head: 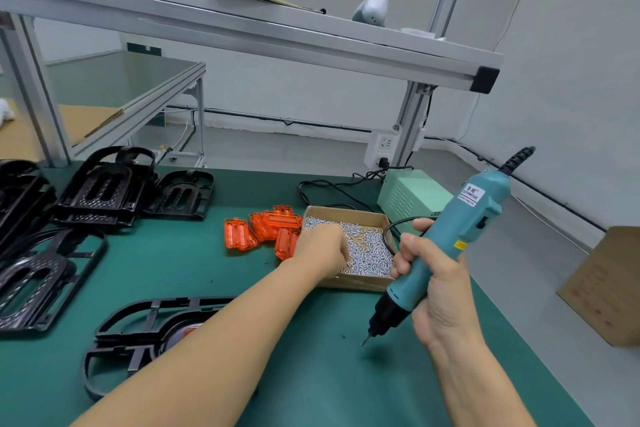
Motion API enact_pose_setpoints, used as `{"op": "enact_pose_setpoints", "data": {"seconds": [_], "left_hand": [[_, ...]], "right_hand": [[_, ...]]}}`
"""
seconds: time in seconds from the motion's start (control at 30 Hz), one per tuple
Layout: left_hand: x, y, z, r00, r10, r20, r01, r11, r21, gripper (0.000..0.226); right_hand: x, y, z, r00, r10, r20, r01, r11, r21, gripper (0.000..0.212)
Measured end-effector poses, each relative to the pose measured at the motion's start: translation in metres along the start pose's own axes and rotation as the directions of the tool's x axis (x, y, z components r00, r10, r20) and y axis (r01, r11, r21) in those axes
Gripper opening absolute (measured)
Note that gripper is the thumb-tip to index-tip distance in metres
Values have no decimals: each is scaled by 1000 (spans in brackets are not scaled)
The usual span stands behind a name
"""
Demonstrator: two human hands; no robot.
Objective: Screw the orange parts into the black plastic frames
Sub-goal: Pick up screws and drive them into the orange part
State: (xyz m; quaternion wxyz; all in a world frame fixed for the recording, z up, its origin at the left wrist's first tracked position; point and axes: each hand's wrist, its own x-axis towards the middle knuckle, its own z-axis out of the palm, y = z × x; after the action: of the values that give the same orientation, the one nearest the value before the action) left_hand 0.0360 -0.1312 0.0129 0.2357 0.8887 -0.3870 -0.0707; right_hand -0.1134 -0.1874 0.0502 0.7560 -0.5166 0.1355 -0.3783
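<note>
Green mat [194, 274] on workbench; grey walls [571, 62]; aluminium shelf [242, 24] overhead.

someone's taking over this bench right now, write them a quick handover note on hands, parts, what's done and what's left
Left hand: reaching into the cardboard box of screws, fingers down among them; whether it has one yet cannot be seen.
Right hand: grips the blue electric screwdriver, bit pointing down just above the green mat, not on any part.
Parts: the pile of orange parts lies left of the box. Black frames are stacked at the far left. One frame lies under the left forearm with a bit of orange showing in it.
Done: an orange part appears seated in that near frame.
Left: fetch a screw, drive it, then do the remaining frames.
</note>
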Motion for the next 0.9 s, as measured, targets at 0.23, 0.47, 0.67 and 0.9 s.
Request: {"op": "enact_pose_setpoints", "data": {"seconds": [0.23,0.47,0.67,0.9], "left_hand": [[-22,-22,-7,982,-79,-172,17,941,-337,9],[-74,-46,-34,976,-202,-75,18,427,-904,10],[-121,-63,-53,968,-250,30,66,134,-989,13],[-155,-79,-63,955,-288,70,95,73,-993,11]], "right_hand": [[-3,2,7,1000,-5,-6,6,1000,27,18],[-9,2,24,998,-65,25,60,987,148,24],[-18,1,52,994,-88,56,64,936,347,17],[-28,4,81,988,-126,93,77,907,414,16]]}}
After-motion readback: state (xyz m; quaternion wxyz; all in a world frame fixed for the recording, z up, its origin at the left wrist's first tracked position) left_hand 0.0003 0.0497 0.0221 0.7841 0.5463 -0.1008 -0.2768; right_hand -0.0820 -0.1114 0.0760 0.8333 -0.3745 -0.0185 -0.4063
